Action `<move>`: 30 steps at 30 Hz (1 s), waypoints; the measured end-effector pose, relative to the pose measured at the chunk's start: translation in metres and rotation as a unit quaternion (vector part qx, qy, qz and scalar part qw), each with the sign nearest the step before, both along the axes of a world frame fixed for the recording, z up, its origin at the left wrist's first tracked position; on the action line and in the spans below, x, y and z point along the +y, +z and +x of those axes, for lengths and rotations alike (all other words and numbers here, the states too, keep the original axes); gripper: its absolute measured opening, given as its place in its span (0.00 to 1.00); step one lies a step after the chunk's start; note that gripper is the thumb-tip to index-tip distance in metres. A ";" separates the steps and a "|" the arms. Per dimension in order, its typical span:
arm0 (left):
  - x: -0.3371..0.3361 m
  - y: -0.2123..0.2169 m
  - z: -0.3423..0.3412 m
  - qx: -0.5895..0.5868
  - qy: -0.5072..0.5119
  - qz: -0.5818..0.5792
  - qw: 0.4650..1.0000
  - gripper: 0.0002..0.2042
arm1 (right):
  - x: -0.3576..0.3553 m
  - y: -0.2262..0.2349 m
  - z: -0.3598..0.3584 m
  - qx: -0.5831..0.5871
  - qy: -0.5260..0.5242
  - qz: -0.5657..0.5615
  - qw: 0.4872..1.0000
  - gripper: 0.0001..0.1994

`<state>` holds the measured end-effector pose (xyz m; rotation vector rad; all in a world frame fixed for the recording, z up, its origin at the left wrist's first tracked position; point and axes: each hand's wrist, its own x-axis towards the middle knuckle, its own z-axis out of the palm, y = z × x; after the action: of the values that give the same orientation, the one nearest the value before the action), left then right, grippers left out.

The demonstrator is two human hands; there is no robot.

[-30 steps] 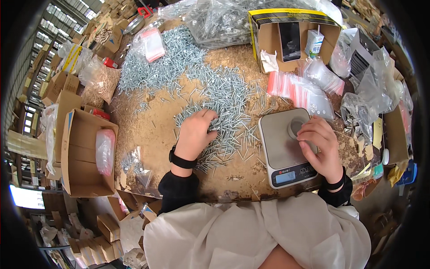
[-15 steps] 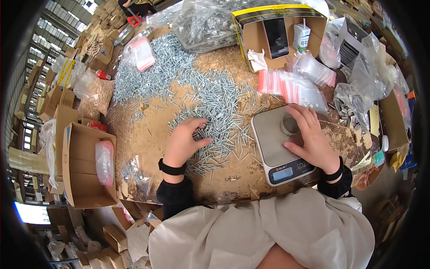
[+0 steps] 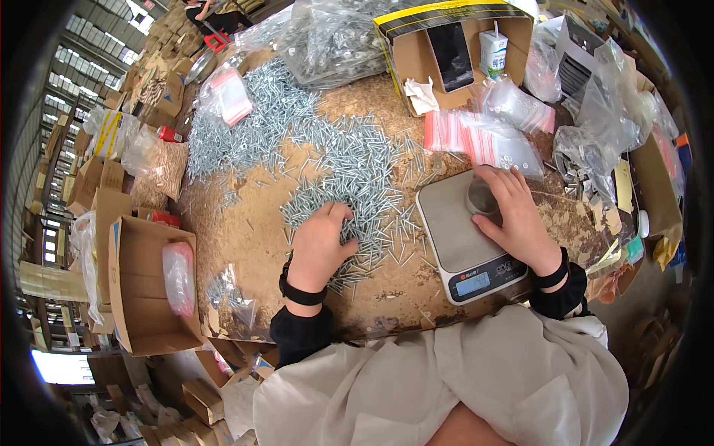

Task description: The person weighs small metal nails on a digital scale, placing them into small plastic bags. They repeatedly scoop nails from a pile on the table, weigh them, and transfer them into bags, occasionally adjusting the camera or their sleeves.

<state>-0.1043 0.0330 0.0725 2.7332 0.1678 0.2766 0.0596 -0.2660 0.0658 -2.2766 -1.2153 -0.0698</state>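
A large heap of silver screws (image 3: 357, 167) spreads over the worn wooden table. My left hand (image 3: 316, 245) rests at the heap's near edge, fingers curved among the screws and thumb apart from them; I see nothing held between them. To the right is a digital scale (image 3: 455, 238) with a steel plate and a lit display. A small round metal cup (image 3: 480, 199) stands on its plate toward the far right corner. My right hand (image 3: 517, 219) is wrapped around that cup, fingers on its far side and thumb on its near side. The cup's inside is partly hidden.
Beyond the scale lie clear zip bags (image 3: 483, 141) with red edges. An open carton (image 3: 416, 67) holds a phone and a drink carton. At the left stands a cardboard box (image 3: 141, 290) with a plastic bag inside; small bagged parts (image 3: 230, 293) lie beside it.
My left hand has shifted slightly right, its fingers lower into the screws. My right hand stays at the cup. The whole view has tilted a little.
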 end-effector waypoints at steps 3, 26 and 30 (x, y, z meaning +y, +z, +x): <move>0.001 -0.006 0.005 0.025 0.002 0.013 1.000 0.16 | 0.000 0.001 -0.001 -0.001 0.010 0.013 1.000 0.35; 0.003 0.009 0.006 -0.054 0.004 -0.141 0.989 0.10 | -0.003 0.021 -0.016 0.113 0.053 0.051 0.991 0.35; -0.022 0.031 0.012 -0.091 0.003 -0.152 0.984 0.09 | 0.004 0.027 -0.029 0.105 0.099 0.074 0.987 0.36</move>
<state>-0.0928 0.0113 0.1032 2.3920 0.1529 0.4613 0.0309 -0.2623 0.0924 -1.9708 -1.2726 0.1460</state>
